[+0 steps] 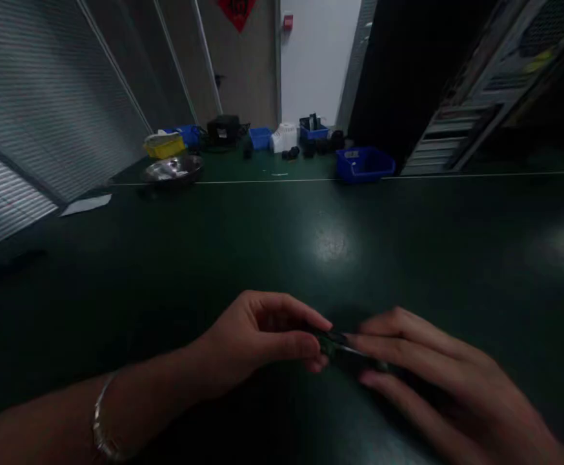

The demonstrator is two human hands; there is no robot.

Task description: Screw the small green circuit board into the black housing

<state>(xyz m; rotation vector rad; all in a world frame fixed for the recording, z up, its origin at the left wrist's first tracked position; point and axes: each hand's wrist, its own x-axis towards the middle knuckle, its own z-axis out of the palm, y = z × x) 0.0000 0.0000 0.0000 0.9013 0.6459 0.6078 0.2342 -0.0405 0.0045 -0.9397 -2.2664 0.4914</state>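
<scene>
**Two hands on one small dark part**

The left hand (pixel 262 339) pinches the left end of a small dark part (pixel 342 349) between thumb and fingertips; the right hand (pixel 427 365) lies over its right end, fingers nearly flat, apparently steadying it. The part sits low over the near green table (pixel 282 239). Far off stand a blue bin (pixel 363 163), a metal bowl (pixel 173 169) and a yellow bin (pixel 164 146).

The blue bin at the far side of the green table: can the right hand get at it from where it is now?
Probably not without leaning. The right hand is at the near edge, on a small dark part shared with the left hand. The blue bin sits far across the green table; nothing blocks the way.
</scene>
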